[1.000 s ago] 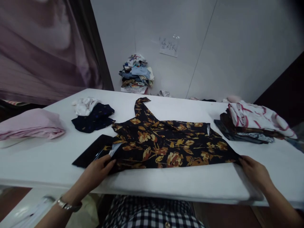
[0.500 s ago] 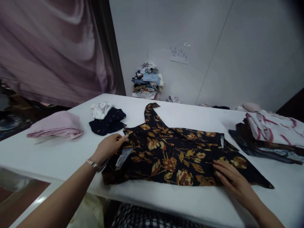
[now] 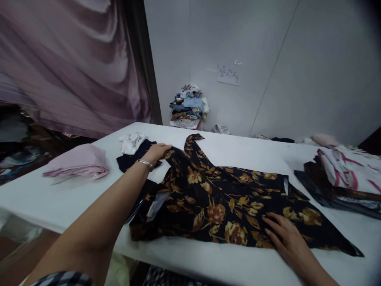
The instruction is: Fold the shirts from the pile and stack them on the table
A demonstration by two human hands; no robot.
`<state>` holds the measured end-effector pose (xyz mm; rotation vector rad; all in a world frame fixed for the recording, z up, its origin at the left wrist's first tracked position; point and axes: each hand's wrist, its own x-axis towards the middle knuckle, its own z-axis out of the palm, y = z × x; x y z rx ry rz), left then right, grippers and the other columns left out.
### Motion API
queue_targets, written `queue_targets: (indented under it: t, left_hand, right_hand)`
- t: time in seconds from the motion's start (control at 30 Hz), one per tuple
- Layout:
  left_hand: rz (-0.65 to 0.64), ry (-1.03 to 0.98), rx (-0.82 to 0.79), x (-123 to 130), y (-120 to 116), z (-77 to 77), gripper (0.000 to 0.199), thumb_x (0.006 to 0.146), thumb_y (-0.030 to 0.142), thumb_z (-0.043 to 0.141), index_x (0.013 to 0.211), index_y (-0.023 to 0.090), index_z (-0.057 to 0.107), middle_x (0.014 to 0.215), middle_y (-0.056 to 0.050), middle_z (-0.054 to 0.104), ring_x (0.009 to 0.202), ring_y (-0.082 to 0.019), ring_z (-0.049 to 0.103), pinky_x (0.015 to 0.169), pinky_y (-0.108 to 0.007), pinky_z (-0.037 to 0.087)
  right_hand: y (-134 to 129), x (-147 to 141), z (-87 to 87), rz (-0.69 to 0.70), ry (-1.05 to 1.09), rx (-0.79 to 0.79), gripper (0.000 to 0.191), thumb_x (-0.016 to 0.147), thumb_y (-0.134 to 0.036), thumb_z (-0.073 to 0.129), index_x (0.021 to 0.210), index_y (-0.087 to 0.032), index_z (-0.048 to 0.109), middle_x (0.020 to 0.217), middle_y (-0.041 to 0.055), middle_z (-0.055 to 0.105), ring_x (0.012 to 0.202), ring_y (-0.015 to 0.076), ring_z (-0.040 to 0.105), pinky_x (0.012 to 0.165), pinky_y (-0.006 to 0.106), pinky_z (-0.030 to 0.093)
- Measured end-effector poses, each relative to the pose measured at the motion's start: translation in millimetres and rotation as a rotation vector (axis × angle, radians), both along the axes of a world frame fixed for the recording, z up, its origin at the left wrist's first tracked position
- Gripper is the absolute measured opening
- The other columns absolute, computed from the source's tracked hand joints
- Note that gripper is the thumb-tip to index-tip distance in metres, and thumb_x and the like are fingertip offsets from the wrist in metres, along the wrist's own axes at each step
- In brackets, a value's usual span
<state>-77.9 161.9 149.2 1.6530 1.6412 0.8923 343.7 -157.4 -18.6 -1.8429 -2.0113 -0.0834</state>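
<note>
A black garment [image 3: 220,198] with brown and yellow flowers lies spread over the front of the white table [image 3: 244,149]. My left hand [image 3: 158,153] pinches its upper left edge and holds that part slightly raised. A silver bracelet is on the left wrist. My right hand [image 3: 285,234] lies on the garment's lower right part, fingers spread and palm down. A pale label [image 3: 156,206] shows on the garment's left side. One narrow end of the cloth, a sleeve or strap, points toward the back of the table.
Folded pink cloth [image 3: 77,162] lies at the left, with a white bundle [image 3: 132,143] on dark blue cloth [image 3: 126,162] beside it. A garment stack [image 3: 351,171] stands at the right. Another clothes pile [image 3: 189,107] is behind the table, near the wall.
My left hand has moved up and away from me, lifting the garment's upper left edge with it. My right hand stays on the cloth. The view has shifted slightly.
</note>
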Motion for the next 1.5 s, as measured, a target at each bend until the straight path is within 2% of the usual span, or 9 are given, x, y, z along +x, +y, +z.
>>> queue_targets:
  t: [0.2, 0.37, 0.53, 0.73, 0.83, 0.97, 1.17, 1.3, 1.5]
  left_hand:
    - [-0.112, -0.488, 0.218, 55, -33, 52.3, 0.042, 0.071, 0.057, 0.061, 0.075, 0.015, 0.063, 0.072, -0.004, 0.065, 0.064, -0.015, 0.058, 0.062, -0.027, 0.047]
    - [-0.237, -0.281, 0.289, 99, -61, 61.3, 0.040, 0.081, 0.051, 0.054, 0.072, 0.013, 0.066, 0.071, -0.004, 0.066, 0.070, -0.017, 0.058, 0.069, -0.030, 0.046]
    - [-0.670, 0.077, 0.504, 143, -135, 41.5, 0.038, 0.087, 0.047, 0.049, 0.088, 0.015, 0.070, 0.093, -0.008, 0.071, 0.088, -0.020, 0.062, 0.083, -0.033, 0.046]
    - [-0.966, 0.135, 0.446, 113, -211, -20.8, 0.042, 0.089, 0.042, 0.050, 0.126, 0.023, 0.055, 0.134, -0.007, 0.056, 0.122, -0.019, 0.051, 0.105, -0.035, 0.040]
    - [-0.754, 0.327, 0.522, 67, -212, -52.4, 0.038, 0.087, 0.038, 0.053, 0.122, 0.022, 0.058, 0.134, -0.008, 0.056, 0.123, -0.024, 0.050, 0.105, -0.042, 0.040]
    - [-0.413, 0.534, 0.522, 19, -201, -78.7, 0.039, 0.087, 0.037, 0.052, 0.120, 0.018, 0.059, 0.131, -0.014, 0.057, 0.122, -0.030, 0.051, 0.103, -0.049, 0.040]
    - [-0.373, 0.527, 0.335, -2, -196, -96.7, 0.045, 0.085, 0.047, 0.050, 0.117, 0.017, 0.062, 0.130, -0.013, 0.059, 0.120, -0.029, 0.053, 0.103, -0.045, 0.042]
    - [-0.244, 0.442, 0.247, -6, -191, -88.9, 0.051, 0.085, 0.054, 0.043, 0.119, 0.020, 0.060, 0.134, -0.010, 0.056, 0.122, -0.027, 0.053, 0.103, -0.040, 0.042]
    - [-0.226, 0.534, 0.020, -8, -184, -75.2, 0.063, 0.082, 0.058, 0.041, 0.130, 0.018, 0.051, 0.088, -0.010, 0.073, 0.088, -0.032, 0.068, 0.074, -0.040, 0.051]
  right_hand:
    - [7, -14, 22.1, -0.042, 0.232, -0.032, 0.038, 0.087, -0.047, 0.052, 0.110, -0.023, 0.070, 0.122, 0.0115, 0.062, 0.113, 0.0294, 0.057, 0.099, 0.050, 0.045]
    - [30, -64, 77.4, -0.025, 0.817, -0.025, 0.041, 0.084, -0.049, 0.059, 0.116, -0.025, 0.064, 0.116, 0.0092, 0.065, 0.108, 0.0263, 0.060, 0.098, 0.045, 0.047]
    - [71, -112, 107.5, 0.138, 1.571, -0.235, 0.066, 0.079, -0.055, 0.062, 0.137, -0.032, 0.039, 0.118, 0.0080, 0.064, 0.093, 0.0243, 0.066, 0.071, 0.039, 0.056]
    - [79, -128, 71.2, -0.021, 1.821, -0.160, 0.026, 0.066, -0.038, 0.075, 0.085, -0.022, 0.066, 0.080, 0.0010, 0.070, 0.070, 0.0180, 0.062, 0.062, 0.029, 0.052]
    - [70, -125, 65.7, -0.041, 1.801, -0.134, 0.027, 0.064, -0.038, 0.077, 0.081, -0.019, 0.068, 0.072, 0.0022, 0.070, 0.065, 0.0184, 0.061, 0.061, 0.030, 0.050]
    - [59, -101, 96.4, -0.124, 1.570, -0.008, 0.039, 0.067, -0.044, 0.074, 0.097, -0.020, 0.067, 0.080, 0.0028, 0.071, 0.069, 0.0195, 0.063, 0.065, 0.031, 0.051]
    - [21, -31, 148.1, -0.398, 0.347, 0.409, 0.042, 0.081, -0.049, 0.060, 0.111, -0.020, 0.066, 0.097, 0.0084, 0.068, 0.084, 0.0231, 0.062, 0.077, 0.035, 0.047]
    - [-7, 4, 125.6, -0.398, -0.006, 0.317, 0.039, 0.088, -0.047, 0.048, 0.107, -0.018, 0.066, 0.097, 0.0108, 0.067, 0.088, 0.0254, 0.061, 0.079, 0.037, 0.047]
    - [-41, 23, 68.0, -0.475, 0.197, 0.253, 0.040, 0.089, -0.048, 0.046, 0.107, -0.018, 0.064, 0.106, 0.0117, 0.066, 0.099, 0.0250, 0.061, 0.089, 0.039, 0.047]
